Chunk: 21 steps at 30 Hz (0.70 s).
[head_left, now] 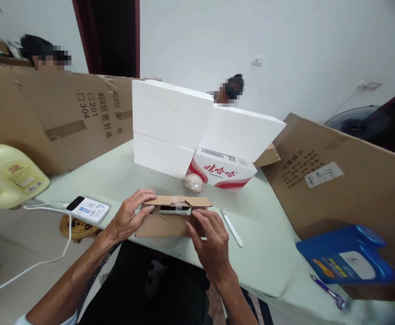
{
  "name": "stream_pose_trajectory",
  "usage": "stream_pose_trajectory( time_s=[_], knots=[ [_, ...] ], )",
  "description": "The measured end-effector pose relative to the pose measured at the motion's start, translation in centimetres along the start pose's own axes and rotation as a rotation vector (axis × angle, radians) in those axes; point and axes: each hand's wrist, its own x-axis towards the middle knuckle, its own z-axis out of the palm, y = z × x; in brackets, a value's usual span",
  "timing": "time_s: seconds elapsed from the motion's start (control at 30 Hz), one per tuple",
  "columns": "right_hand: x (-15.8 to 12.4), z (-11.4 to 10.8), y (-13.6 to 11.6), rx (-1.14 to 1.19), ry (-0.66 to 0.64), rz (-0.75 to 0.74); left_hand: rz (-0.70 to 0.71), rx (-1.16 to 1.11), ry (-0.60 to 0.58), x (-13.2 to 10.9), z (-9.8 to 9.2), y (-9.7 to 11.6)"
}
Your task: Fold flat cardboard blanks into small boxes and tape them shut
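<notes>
A small brown cardboard box (163, 225) sits at the table's near edge with its top flaps parted, a torn strip of tape on the far flap. Inside it is dark, and I cannot make out the contents. My left hand (129, 215) grips the box's left end, thumb near the opening and fingers behind the far flap. At the right end, my right hand (211, 234) has bent fingers on the near flap and the side. To the right of that hand lies a white knife with a slim blade (231, 228). Behind the box rests a crumpled ball of clear tape (193, 183).
White boxes (173, 108) and a red-and-white carton (222, 169) stand at the back. Large cardboard sheets (92, 122) flank the table. A yellow jug (11, 174), a white power bank with a cable (88, 209), a blue jug (346, 255) and a purple tool (327, 291) lie around. Two people are beyond.
</notes>
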Motion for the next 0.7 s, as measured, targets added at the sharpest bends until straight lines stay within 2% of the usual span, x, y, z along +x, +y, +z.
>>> stream_pose_trajectory(
  time_s=[0.17,0.37,0.53,0.6,0.7],
  knots=[
    [1.0,0.6,0.0,-0.133,0.100,-0.075,0.013,-0.020,0.000,-0.2,0.1,-0.2],
    [2.5,0.5,0.2,-0.100,-0.012,-0.155,0.022,-0.015,0.000,-0.3,0.3,-0.3],
    [2.5,0.7,0.2,0.057,-0.007,-0.164,0.025,-0.026,-0.016,-0.4,0.1,0.0],
    [2.4,0.6,0.3,0.101,0.003,-0.160,0.028,-0.045,-0.059,-0.5,-0.3,0.1],
    [2.5,0.4,0.3,0.146,-0.003,-0.138,0.019,-0.073,-0.186,-1.1,-1.1,0.2]
  ],
)
